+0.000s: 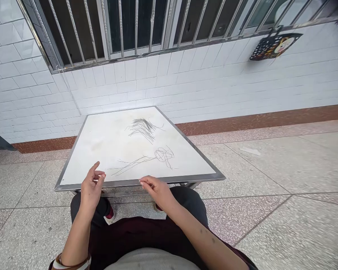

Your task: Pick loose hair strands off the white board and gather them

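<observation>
Grip of the bare left hand (pixel 90 187) looks pinched; thin black strands (pixel 143 126) lie on the white, metal-edged desk (pixel 101 131), spread likely against tangling; bare right hand (pixel 160 192) pinches too; cannot tell whether either holds a strand.

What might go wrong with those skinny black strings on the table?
The looped strands toward the front of the white tabletop cross over each other, so they might tangle more. The right hand is pinched at the front edge; if it holds a strand, which is too fine to tell, that might slip and drop to the floor.
</observation>
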Demonstrator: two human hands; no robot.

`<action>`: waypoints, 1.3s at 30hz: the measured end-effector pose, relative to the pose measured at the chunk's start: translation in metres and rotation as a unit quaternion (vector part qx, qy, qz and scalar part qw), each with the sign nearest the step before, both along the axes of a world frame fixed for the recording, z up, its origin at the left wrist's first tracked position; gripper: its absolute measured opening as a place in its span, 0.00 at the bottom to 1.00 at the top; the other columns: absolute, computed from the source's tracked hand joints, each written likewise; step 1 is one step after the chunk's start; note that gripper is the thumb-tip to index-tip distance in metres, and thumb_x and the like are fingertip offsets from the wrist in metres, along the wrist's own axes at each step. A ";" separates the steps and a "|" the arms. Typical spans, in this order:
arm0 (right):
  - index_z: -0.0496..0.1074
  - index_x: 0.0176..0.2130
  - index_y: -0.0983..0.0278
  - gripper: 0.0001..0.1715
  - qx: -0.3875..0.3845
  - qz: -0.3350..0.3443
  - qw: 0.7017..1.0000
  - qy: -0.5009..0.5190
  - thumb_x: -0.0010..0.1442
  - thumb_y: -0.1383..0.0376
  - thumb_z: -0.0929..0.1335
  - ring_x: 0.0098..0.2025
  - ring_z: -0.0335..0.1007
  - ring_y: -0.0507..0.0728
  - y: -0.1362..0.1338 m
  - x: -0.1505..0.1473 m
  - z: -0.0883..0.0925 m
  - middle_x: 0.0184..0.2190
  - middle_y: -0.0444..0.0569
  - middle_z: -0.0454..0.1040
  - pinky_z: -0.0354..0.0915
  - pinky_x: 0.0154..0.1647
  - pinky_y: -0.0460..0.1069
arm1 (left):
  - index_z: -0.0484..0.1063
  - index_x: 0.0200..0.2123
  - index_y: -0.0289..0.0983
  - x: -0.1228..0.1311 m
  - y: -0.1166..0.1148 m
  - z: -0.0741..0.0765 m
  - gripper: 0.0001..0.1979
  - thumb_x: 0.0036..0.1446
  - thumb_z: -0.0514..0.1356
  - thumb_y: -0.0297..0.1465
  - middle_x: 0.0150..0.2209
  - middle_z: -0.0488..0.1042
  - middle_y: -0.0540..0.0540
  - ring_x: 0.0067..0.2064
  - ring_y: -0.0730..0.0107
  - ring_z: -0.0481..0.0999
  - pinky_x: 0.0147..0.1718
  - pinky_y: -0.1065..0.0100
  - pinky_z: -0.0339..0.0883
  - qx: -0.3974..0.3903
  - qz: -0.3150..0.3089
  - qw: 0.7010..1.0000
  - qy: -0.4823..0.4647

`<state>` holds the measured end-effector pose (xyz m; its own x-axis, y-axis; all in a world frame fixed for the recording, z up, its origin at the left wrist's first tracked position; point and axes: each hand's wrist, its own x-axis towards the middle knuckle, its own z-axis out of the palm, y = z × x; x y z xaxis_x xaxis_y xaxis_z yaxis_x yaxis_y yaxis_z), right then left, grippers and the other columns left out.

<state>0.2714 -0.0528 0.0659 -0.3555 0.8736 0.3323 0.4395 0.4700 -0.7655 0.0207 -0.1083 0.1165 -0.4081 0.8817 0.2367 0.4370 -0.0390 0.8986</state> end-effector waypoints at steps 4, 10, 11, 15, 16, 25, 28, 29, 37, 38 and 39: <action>0.74 0.36 0.60 0.14 -0.107 -0.108 0.988 -0.017 0.61 0.56 0.63 0.29 0.71 0.54 0.059 0.012 0.001 0.28 0.44 0.77 0.64 0.31 0.48 | 0.68 0.57 0.39 -0.003 0.002 -0.012 0.28 0.54 0.60 0.42 0.39 0.76 0.43 0.35 0.68 0.73 0.30 0.70 0.67 -0.010 -0.018 1.000 -0.019; 0.73 0.36 0.64 0.11 -0.170 -0.182 0.966 -0.067 0.60 0.62 0.63 0.30 0.71 0.53 0.160 0.020 -0.006 0.33 0.48 0.79 0.61 0.27 0.46 | 0.73 0.51 0.39 0.005 0.003 -0.033 0.23 0.55 0.59 0.43 0.38 0.76 0.43 0.35 0.66 0.74 0.31 0.67 0.68 -0.052 -0.077 0.995 -0.018; 0.72 0.36 0.65 0.11 -0.178 -0.191 0.962 -0.077 0.60 0.63 0.63 0.29 0.70 0.53 0.171 0.020 -0.008 0.34 0.49 0.79 0.60 0.27 0.46 | 0.73 0.51 0.39 0.006 0.003 -0.036 0.23 0.56 0.58 0.43 0.38 0.76 0.43 0.36 0.65 0.74 0.31 0.67 0.68 -0.059 -0.087 0.994 -0.014; 0.72 0.35 0.65 0.09 -0.191 -0.219 0.949 -0.119 0.60 0.65 0.63 0.25 0.68 0.52 0.200 0.019 -0.012 0.32 0.50 0.79 0.57 0.25 0.47 | 0.72 0.52 0.38 0.006 0.006 -0.043 0.22 0.58 0.56 0.41 0.37 0.77 0.44 0.36 0.65 0.74 0.32 0.67 0.66 -0.084 -0.102 0.991 0.007; 0.72 0.36 0.65 0.09 -0.190 -0.224 0.947 -0.128 0.61 0.66 0.63 0.25 0.67 0.52 0.204 0.019 -0.012 0.32 0.50 0.79 0.57 0.24 0.47 | 0.72 0.52 0.38 0.006 0.007 -0.044 0.21 0.58 0.56 0.41 0.37 0.77 0.44 0.36 0.65 0.74 0.33 0.67 0.66 -0.088 -0.100 0.991 0.011; 0.71 0.45 0.63 0.13 -0.083 -0.207 0.957 -0.186 0.64 0.64 0.61 0.44 0.67 0.60 0.213 0.022 -0.012 0.44 0.54 0.74 0.60 0.34 0.49 | 0.71 0.53 0.41 0.003 0.021 -0.063 0.21 0.58 0.55 0.41 0.40 0.76 0.45 0.40 0.64 0.75 0.39 0.64 0.67 -0.139 -0.111 0.984 0.013; 0.73 0.40 0.61 0.11 -0.035 -0.137 0.972 -0.189 0.64 0.65 0.61 0.45 0.66 0.59 0.190 0.018 -0.019 0.40 0.50 0.75 0.62 0.39 0.50 | 0.71 0.53 0.40 0.002 0.025 -0.070 0.21 0.58 0.56 0.40 0.40 0.76 0.44 0.40 0.64 0.75 0.41 0.63 0.67 -0.137 -0.105 0.985 0.009; 0.74 0.39 0.60 0.10 -0.023 -0.109 0.976 -0.188 0.64 0.66 0.62 0.44 0.66 0.59 0.180 0.015 -0.023 0.37 0.48 0.75 0.62 0.40 0.50 | 0.71 0.54 0.40 0.001 0.026 -0.072 0.21 0.58 0.56 0.40 0.40 0.76 0.44 0.40 0.64 0.74 0.41 0.63 0.67 -0.134 -0.101 0.986 0.008; 0.74 0.39 0.59 0.09 0.065 0.034 0.984 -0.165 0.62 0.69 0.65 0.47 0.65 0.58 0.113 -0.016 -0.058 0.39 0.48 0.74 0.66 0.47 0.52 | 0.64 0.60 0.41 -0.001 0.027 -0.084 0.27 0.56 0.59 0.36 0.50 0.72 0.40 0.47 0.60 0.73 0.47 0.57 0.66 -0.121 -0.035 0.991 0.045; 0.74 0.40 0.60 0.09 0.074 0.039 0.983 -0.163 0.62 0.70 0.65 0.46 0.65 0.58 0.110 -0.019 -0.061 0.39 0.48 0.74 0.66 0.46 0.52 | 0.63 0.60 0.41 -0.001 0.026 -0.086 0.28 0.56 0.59 0.36 0.51 0.72 0.39 0.48 0.60 0.73 0.47 0.57 0.66 -0.120 -0.033 0.991 0.051; 0.74 0.39 0.60 0.10 0.081 0.042 0.983 -0.162 0.63 0.70 0.64 0.45 0.66 0.58 0.108 -0.021 -0.062 0.38 0.49 0.73 0.66 0.45 0.52 | 0.63 0.60 0.41 -0.001 0.025 -0.087 0.28 0.56 0.59 0.35 0.51 0.72 0.39 0.47 0.59 0.73 0.47 0.56 0.66 -0.118 -0.032 0.991 0.056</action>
